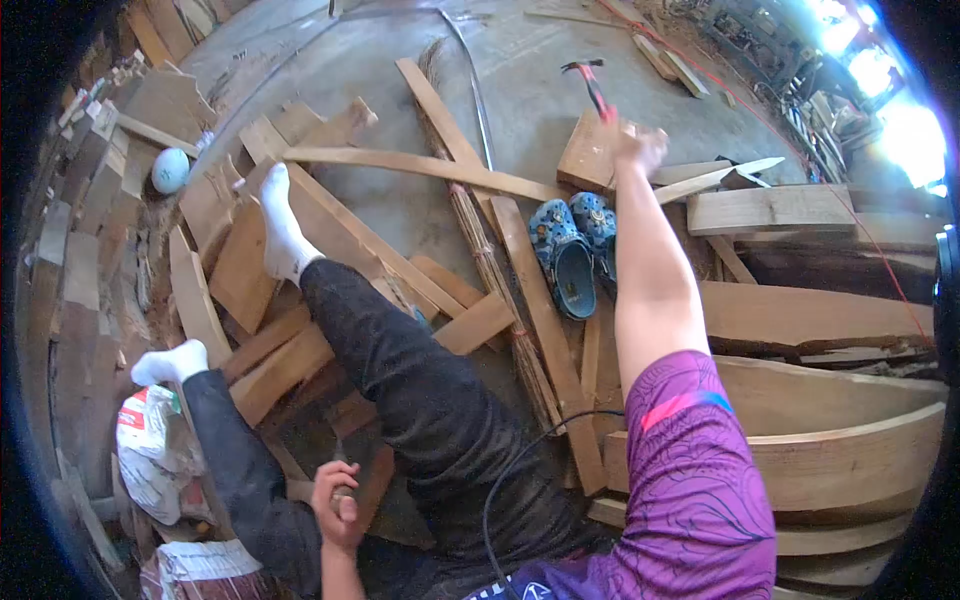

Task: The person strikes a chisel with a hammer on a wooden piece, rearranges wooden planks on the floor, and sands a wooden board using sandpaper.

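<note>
My right hand (640,150) is stretched far forward and closed around the handle of a claw hammer (598,95). The hammer has a red and black handle, and its dark head points away from me. Just beside that hand is a thick wooden block (583,155). Low in the view, my left hand (338,500) is curled shut near my thigh. A small, narrow thing seems to stick out of its fingers, too blurred to name. Blue clogs (570,260) with charms on them sit beneath my right forearm.
Wooden boards (540,330) lie crisscrossed around my legs, with a bundle of thin sticks (475,235) among them. Stacked planks (830,400) fill the right side. A pale ball (170,171) and a white sack (155,460) are at left. A black cable (490,500) crosses my lap.
</note>
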The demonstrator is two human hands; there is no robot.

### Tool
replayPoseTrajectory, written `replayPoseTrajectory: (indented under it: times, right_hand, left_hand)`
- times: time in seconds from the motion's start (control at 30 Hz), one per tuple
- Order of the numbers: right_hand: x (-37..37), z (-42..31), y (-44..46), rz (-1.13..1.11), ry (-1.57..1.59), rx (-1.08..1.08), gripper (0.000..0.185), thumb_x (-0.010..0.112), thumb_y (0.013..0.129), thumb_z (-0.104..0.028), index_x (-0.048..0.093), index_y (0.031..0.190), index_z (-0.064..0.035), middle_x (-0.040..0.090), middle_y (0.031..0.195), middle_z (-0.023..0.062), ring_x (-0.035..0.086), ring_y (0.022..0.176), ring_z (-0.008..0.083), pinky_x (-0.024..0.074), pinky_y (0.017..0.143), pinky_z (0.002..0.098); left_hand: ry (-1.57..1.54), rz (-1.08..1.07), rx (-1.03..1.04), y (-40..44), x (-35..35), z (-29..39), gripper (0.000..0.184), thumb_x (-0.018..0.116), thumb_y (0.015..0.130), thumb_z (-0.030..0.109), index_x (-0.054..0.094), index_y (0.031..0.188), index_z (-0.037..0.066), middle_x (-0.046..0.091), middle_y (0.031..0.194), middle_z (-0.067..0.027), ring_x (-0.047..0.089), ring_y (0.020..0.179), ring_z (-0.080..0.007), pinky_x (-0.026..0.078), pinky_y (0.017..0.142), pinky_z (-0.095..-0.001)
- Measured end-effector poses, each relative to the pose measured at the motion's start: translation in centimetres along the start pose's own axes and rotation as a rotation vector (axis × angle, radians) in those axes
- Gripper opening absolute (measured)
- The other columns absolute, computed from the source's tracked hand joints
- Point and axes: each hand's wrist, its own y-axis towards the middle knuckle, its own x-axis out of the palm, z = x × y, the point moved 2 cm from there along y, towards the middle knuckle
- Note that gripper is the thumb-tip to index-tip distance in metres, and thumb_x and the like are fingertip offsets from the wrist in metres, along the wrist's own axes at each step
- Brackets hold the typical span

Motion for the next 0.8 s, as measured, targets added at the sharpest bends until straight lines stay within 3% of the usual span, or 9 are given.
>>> replayPoseTrajectory:
  times: [0.03, 0.1, 0.27, 0.3, 0.37, 0.47, 0.6, 0.7, 0.8]
  right_hand:
    - [-2.6, -5.0, -0.1, -0.212, -0.113, 0.001, 0.065, 0.058, 0.093, -0.037, 0.044, 0.135, 0.0100, 0.047, 0.139, 0.0281, 0.046, 0.130, 0.0395, 0.0370, 0.110, 0.0429]
    - [0.5, -8.9, -3.7, -0.046, 0.249, -0.190, 0.062, 0.059, 0.092, -0.033, 0.044, 0.135, 0.0086, 0.046, 0.138, 0.0306, 0.045, 0.129, 0.0439, 0.0377, 0.110, 0.0453]
    - [-5.2, -15.0, -21.2, -1.011, 0.699, -0.396, 0.043, 0.062, 0.091, -0.027, 0.056, 0.123, 0.0016, 0.063, 0.116, 0.0264, 0.058, 0.114, 0.0379, 0.0461, 0.098, 0.0444]
    - [-6.9, -14.7, -24.5, -0.908, 0.645, -0.628, 0.038, 0.062, 0.092, -0.025, 0.059, 0.118, 0.0024, 0.063, 0.117, 0.0255, 0.062, 0.108, 0.0333, 0.0493, 0.092, 0.0426]
    - [-11.7, -14.0, -30.1, -1.273, 0.827, -0.428, 0.033, 0.064, 0.091, -0.022, 0.063, 0.114, 0.0013, 0.064, 0.115, 0.0236, 0.065, 0.103, 0.0325, 0.0510, 0.090, 0.0413]
    - [-16.6, -13.0, -35.3, -1.160, 0.899, -0.888, 0.021, 0.062, 0.090, -0.018, 0.065, 0.103, -0.0018, 0.066, 0.104, 0.0189, 0.063, 0.102, 0.0364, 0.0494, 0.093, 0.0437]
    - [-24.1, -14.0, -37.8, -1.080, 1.113, -1.063, 0.011, 0.065, 0.087, -0.012, 0.065, 0.089, -0.0011, 0.066, 0.098, 0.0168, 0.061, 0.099, 0.0368, 0.0489, 0.091, 0.0450]
    - [-28.0, -13.7, -40.0, -1.616, 0.918, -0.854, 0.034, 0.055, 0.101, -0.029, 0.067, 0.101, 0.0022, 0.067, 0.097, 0.0175, 0.065, 0.093, 0.0302, 0.0503, 0.086, 0.0396]
    - [-29.7, -12.7, -41.9, -2.273, 1.019, -0.138, 0.052, 0.040, 0.107, -0.045, 0.057, 0.129, -0.0003, 0.064, 0.112, 0.0061, 0.057, 0.104, 0.0151, 0.0479, 0.091, 0.0342]
  left_hand:
    - [-0.014, 0.013, 0.024, -0.2, 0.3, 0.0, 0.052, 0.053, 0.094, 0.050, 0.056, 0.088, -0.001, 0.055, 0.101, -0.0151, 0.058, 0.095, -0.0265, 0.054, 0.088, -0.0444]
    - [-0.010, 0.049, 0.045, -0.2, 0.5, -0.2, 0.051, 0.054, 0.094, 0.049, 0.056, 0.087, -0.001, 0.055, 0.099, -0.0151, 0.059, 0.094, -0.0262, 0.054, 0.088, -0.0445]
    - [0.054, 0.127, 0.053, -0.2, -0.3, 0.8, 0.048, 0.054, 0.094, 0.049, 0.057, 0.088, 0.002, 0.057, 0.102, -0.0156, 0.062, 0.095, -0.0309, 0.050, 0.088, -0.0425]
    - [0.050, 0.122, 0.045, -0.5, -0.2, 0.7, 0.048, 0.054, 0.094, 0.049, 0.057, 0.088, 0.002, 0.057, 0.102, -0.0156, 0.062, 0.095, -0.0309, 0.050, 0.088, -0.0425]
    - [0.065, 0.156, 0.128, -0.6, -0.2, 0.8, 0.046, 0.054, 0.094, 0.047, 0.057, 0.089, 0.002, 0.056, 0.103, -0.0157, 0.061, 0.096, -0.0310, 0.051, 0.092, -0.0444]
    - [0.101, 0.143, 0.159, -1.0, -0.7, 0.7, 0.044, 0.054, 0.094, 0.045, 0.056, 0.089, 0.001, 0.056, 0.103, -0.0159, 0.060, 0.098, -0.0308, 0.052, 0.096, -0.0455]
    - [0.122, 0.112, 0.226, -0.3, -0.9, 2.1, 0.044, 0.057, 0.093, 0.046, 0.057, 0.090, 0.002, 0.056, 0.103, -0.0161, 0.060, 0.099, -0.0317, 0.052, 0.095, -0.0455]
    - [0.283, 0.007, 0.305, 0.5, -0.6, 4.6, 0.043, 0.068, 0.086, 0.048, 0.062, 0.095, 0.006, 0.057, 0.112, -0.0185, 0.059, 0.111, -0.0403, 0.045, 0.102, -0.0525]
    - [0.384, -0.091, 0.419, 1.5, 1.0, 6.5, 0.055, 0.081, 0.076, 0.040, 0.065, 0.113, 0.003, 0.051, 0.132, -0.0221, 0.050, 0.127, -0.0442, 0.039, 0.108, -0.0546]
